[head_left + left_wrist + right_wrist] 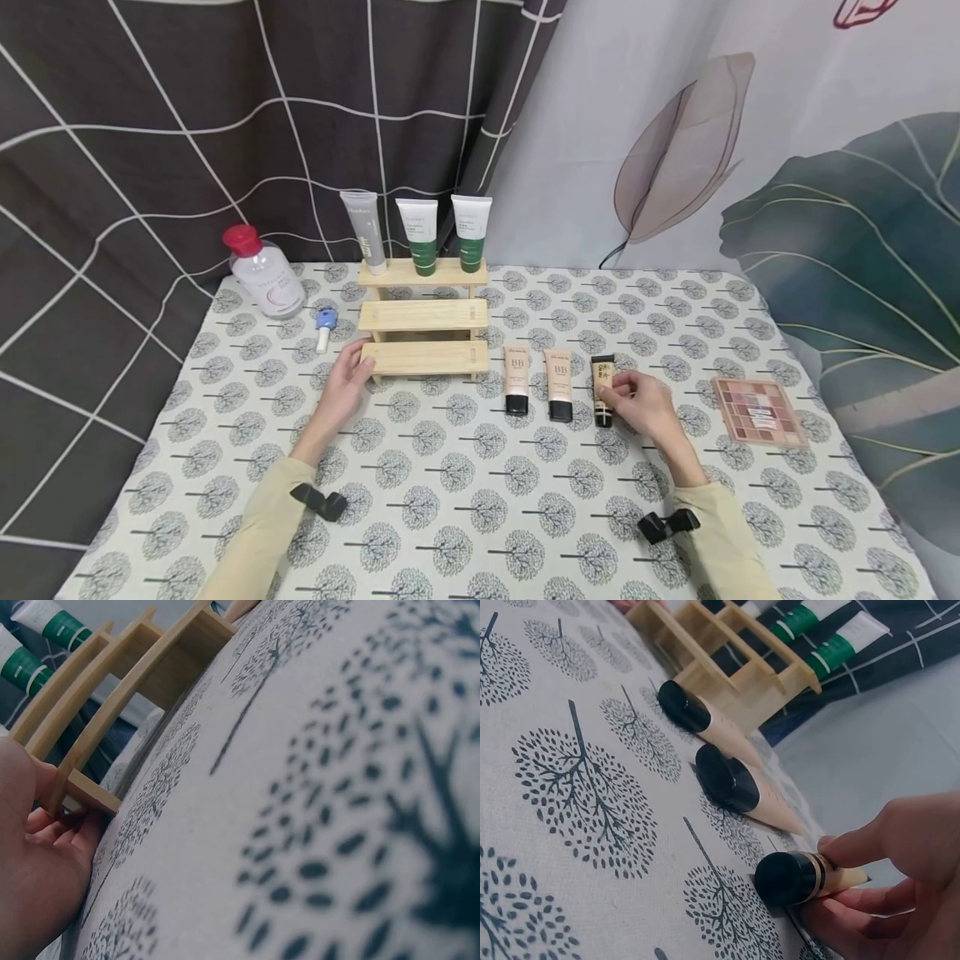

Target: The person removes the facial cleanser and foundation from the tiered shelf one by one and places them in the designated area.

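A three-step wooden stand (423, 358) is on the table, its left end gripped at the lowest step by my left hand (348, 377). In the left wrist view the thumb and fingers of that hand (41, 855) lie around the step's end. Three tubes line the top step: a grey tube (365, 233) and two green-and-white tubes (417, 237). My right hand (641, 404) pinches a small gold tube with a black cap (603, 392) between thumb and fingers. To its left lie two beige BB cream tubes (558, 383), black caps toward me.
A clear bottle with a red cap (267, 275) stands at the back left, beside a small blue-and-white item (325, 327). An eyeshadow palette (760, 412) lies to the right. Curtains (585, 167) hang behind the table with its tree-print cloth (472, 500).
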Demonstrator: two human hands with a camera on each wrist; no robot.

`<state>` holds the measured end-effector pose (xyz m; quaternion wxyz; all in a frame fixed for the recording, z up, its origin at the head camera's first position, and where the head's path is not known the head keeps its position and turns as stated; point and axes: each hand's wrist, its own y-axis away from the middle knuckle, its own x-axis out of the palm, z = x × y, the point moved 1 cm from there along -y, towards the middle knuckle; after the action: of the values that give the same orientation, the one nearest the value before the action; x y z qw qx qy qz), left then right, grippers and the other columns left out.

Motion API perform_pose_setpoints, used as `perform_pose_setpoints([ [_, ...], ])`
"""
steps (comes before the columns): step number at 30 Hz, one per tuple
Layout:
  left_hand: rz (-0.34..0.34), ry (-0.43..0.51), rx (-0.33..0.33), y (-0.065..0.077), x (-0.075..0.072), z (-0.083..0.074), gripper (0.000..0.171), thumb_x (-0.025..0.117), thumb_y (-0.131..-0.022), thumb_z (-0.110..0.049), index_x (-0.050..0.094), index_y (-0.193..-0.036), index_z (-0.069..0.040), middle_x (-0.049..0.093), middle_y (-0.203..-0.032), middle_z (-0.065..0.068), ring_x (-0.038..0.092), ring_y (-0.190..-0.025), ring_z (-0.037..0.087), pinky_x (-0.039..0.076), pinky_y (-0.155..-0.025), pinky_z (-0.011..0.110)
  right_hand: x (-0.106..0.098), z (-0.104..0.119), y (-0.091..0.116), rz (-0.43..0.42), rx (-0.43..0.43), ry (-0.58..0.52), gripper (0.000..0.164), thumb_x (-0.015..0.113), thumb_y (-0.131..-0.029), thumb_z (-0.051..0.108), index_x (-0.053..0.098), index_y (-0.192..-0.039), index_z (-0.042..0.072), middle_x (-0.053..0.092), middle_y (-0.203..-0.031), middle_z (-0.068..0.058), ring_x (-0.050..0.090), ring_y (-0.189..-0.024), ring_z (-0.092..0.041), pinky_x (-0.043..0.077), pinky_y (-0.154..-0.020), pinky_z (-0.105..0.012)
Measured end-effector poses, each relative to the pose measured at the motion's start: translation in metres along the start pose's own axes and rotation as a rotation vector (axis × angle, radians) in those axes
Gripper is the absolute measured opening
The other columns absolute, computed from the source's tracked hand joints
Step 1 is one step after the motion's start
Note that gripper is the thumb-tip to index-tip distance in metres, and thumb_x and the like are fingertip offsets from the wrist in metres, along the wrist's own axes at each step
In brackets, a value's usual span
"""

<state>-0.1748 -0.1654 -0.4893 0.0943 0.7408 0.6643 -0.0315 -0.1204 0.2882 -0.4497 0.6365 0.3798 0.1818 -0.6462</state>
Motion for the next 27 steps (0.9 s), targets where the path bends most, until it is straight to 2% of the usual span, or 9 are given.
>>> perform_pose_setpoints([
  [9,-0.005,-0.013,0.007,0.000,0.001,-0.001,0.055,0.042,-0.110,-0.018,0.022,-0.157,0.002,0.022,-0.165,0.025,0.030,-0.151,0.041,0.029,-0.127,0.047,0.000,-0.002,0.002,-0.022,0.010,0.002,0.052,0.072,-0.093,0.036,0.060,-0.122,-0.005,0.069,-0.102,-0.016,0.064,-0.086,-0.023,0.051,-0.072,-0.026],
  [14,-0.008,-0.014,0.009,0.000,0.001,0.000,0.055,0.042,-0.109,-0.018,0.023,-0.157,0.001,0.022,-0.166,0.024,0.031,-0.151,0.040,0.030,-0.126,0.046,-0.004,-0.001,0.003,-0.043,-0.002,0.016,0.050,0.072,-0.094,0.037,0.062,-0.121,-0.004,0.069,-0.099,-0.014,0.063,-0.084,-0.022,0.049,-0.070,-0.025],
  [19,-0.006,-0.009,0.014,-0.001,0.000,0.000,0.055,0.042,-0.109,-0.018,0.023,-0.157,0.002,0.022,-0.166,0.025,0.029,-0.152,0.040,0.026,-0.128,0.045,-0.007,-0.001,0.004,-0.033,-0.009,0.012,0.049,0.071,-0.095,0.035,0.060,-0.122,-0.004,0.069,-0.101,-0.016,0.063,-0.083,-0.021,0.051,-0.067,-0.025],
  [27,0.001,-0.007,0.003,-0.001,-0.001,0.000,0.056,0.042,-0.109,-0.018,0.022,-0.157,0.002,0.021,-0.166,0.023,0.029,-0.152,0.039,0.024,-0.129,0.044,-0.015,0.018,-0.001,-0.058,-0.067,0.005,0.049,0.068,-0.096,0.031,0.058,-0.126,-0.005,0.067,-0.106,-0.020,0.064,-0.084,-0.024,0.053,-0.068,-0.026],
])
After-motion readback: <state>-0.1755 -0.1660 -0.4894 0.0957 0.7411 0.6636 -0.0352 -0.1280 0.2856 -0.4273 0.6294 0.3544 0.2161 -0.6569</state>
